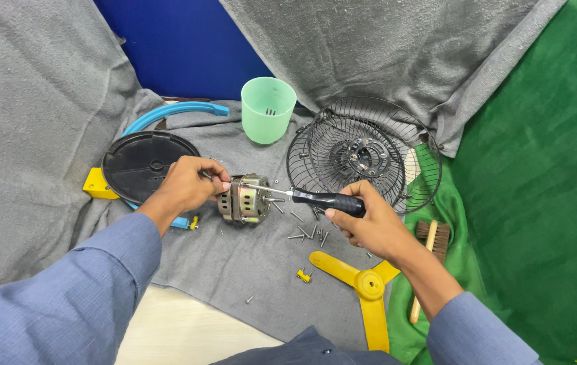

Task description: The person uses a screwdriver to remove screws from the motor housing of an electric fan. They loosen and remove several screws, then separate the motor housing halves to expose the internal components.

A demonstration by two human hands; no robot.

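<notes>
A grey cloth (248, 257) covered the worktop, with a green cloth (538, 203) on the right. Two wire fan guards (363, 155) lay stacked toward the back right, and a black round cover (143, 162) sat on the left over a blue curved ring (173, 111). A pale green plastic cup (268, 109) stood behind. A yellow fan blade (366, 287) lay near the front edge, just beside a wooden brush (430, 247). In the middle rested the metal fan motor (244, 199), steadied by the left hand (190, 184), its grip closed on the motor's left side. The right hand (373, 223) gripped a black-handled screwdriver (315, 197), whose tip met the motor. Loose screws (305, 233) lay scattered between motor and blade.
</notes>
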